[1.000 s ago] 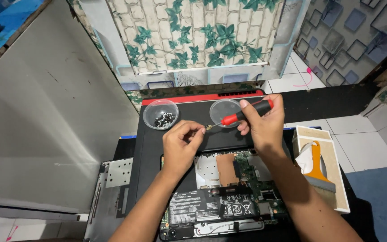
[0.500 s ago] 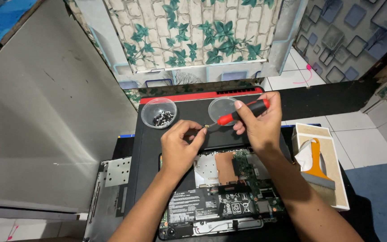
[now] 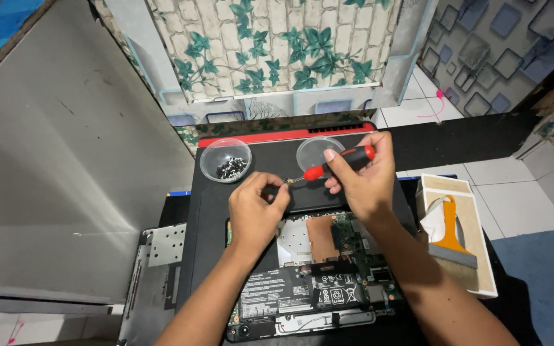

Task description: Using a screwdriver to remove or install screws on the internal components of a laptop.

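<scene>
An opened black laptop (image 3: 302, 282) lies bottom-up before me, its circuit board, copper plate and battery bared. My right hand (image 3: 363, 179) holds a red and black screwdriver (image 3: 338, 163), tip pointing left. My left hand (image 3: 258, 205) pinches something tiny, probably a screw, at the screwdriver's tip. Both hands hover over the laptop's far half. A clear round dish (image 3: 226, 160) with several small dark screws stands at the far left of the laptop. A second clear dish (image 3: 315, 152), apparently empty, sits just behind the screwdriver.
A white box (image 3: 466, 256) at the right holds an orange-handled brush (image 3: 450, 237). A grey metal plate (image 3: 158, 269) lies left of the laptop. A large grey panel (image 3: 59, 166) slopes up on the left. A leaf-patterned board (image 3: 277, 45) stands behind. Tiled floor lies at the right.
Both hands stayed over the laptop's far half. The left fingers have stayed pinched at the screwdriver's tip, and the screwdriver has barely shifted.
</scene>
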